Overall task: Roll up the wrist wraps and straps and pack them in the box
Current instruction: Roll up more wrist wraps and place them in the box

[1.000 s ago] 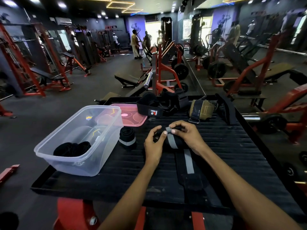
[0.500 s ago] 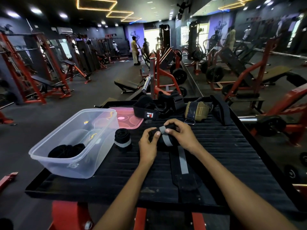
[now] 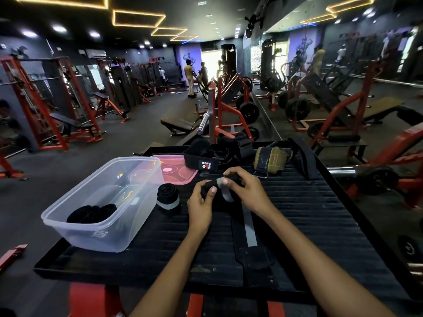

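Your right hand (image 3: 248, 191) now curls farther over the black wrap (image 3: 219, 188), your left hand (image 3: 200, 204) grips its side, the roll thicker, less grey-striped tail lying flat.

Dim gym hall with red-framed machines under glowing ceiling outlines

A dark rubbery floor (image 3: 75, 161) stretches back to a bright white doorway (image 3: 210, 61) beside a purple-lit wall mural (image 3: 188, 58). Orange rectangular strip lights (image 3: 138, 18) and round white downlights (image 3: 59, 29) hang in the black ceiling (image 3: 206, 10). Red steel racks (image 3: 36, 104) line the grey left wall, with a black padded incline bench (image 3: 73, 124) in front of them. A red plate-loaded press with black weight discs (image 3: 248, 112) stands in the middle, a flat black bench (image 3: 177, 124) just beside it. A large wall mirror (image 3: 366, 60) fills the right side. A white air-conditioning unit (image 3: 95, 52) sits high on the left wall.
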The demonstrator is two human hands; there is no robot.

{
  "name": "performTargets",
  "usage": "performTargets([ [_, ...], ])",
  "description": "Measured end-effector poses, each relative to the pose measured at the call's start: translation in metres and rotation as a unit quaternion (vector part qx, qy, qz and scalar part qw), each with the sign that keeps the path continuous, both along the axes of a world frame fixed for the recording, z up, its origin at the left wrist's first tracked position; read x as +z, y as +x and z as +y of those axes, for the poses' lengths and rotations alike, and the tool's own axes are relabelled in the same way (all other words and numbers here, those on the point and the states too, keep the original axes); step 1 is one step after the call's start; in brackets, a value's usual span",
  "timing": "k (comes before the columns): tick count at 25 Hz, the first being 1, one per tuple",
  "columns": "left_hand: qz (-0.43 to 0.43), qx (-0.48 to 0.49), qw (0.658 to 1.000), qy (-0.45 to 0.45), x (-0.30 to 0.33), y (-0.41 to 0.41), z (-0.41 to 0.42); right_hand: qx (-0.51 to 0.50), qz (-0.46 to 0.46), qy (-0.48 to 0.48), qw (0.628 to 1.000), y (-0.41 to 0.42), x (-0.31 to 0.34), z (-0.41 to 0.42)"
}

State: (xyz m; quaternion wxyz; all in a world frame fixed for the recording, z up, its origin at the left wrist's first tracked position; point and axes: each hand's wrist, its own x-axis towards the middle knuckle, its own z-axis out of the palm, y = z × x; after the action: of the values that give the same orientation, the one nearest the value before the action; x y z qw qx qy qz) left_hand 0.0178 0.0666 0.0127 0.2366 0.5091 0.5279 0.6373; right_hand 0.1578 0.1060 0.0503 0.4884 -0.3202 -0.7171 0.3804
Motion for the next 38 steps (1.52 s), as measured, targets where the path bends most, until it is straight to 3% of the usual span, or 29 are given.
performTargets([
  [8,0.082,-0.046,0.996,0.002,-0.002,0.002,-0.005,-0.018,-0.119,-0.004,0.993,-0.002,-0.009,0.004],
  [13,0.064,-0.005,0.998,0.027,0.004,0.002,-0.002,-0.025,-0.066,-0.003,0.998,-0.002,-0.003,0.001],
  [20,-0.005,-0.069,0.998,-0.004,0.003,0.005,-0.001,0.028,0.005,-0.009,1.0,0.002,0.002,0.002],
  [26,0.004,-0.052,0.999,0.01,0.007,0.005,-0.004,-0.01,-0.048,0.017,0.999,0.003,0.002,-0.001],
  [34,-0.005,-0.043,0.999,-0.002,0.004,0.002,-0.001,-0.003,-0.006,-0.004,1.0,0.003,0.003,-0.002],
  [38,-0.005,-0.04,0.999,0.008,0.006,0.003,-0.003,-0.015,-0.028,-0.031,0.999,0.003,-0.001,0.002],
])
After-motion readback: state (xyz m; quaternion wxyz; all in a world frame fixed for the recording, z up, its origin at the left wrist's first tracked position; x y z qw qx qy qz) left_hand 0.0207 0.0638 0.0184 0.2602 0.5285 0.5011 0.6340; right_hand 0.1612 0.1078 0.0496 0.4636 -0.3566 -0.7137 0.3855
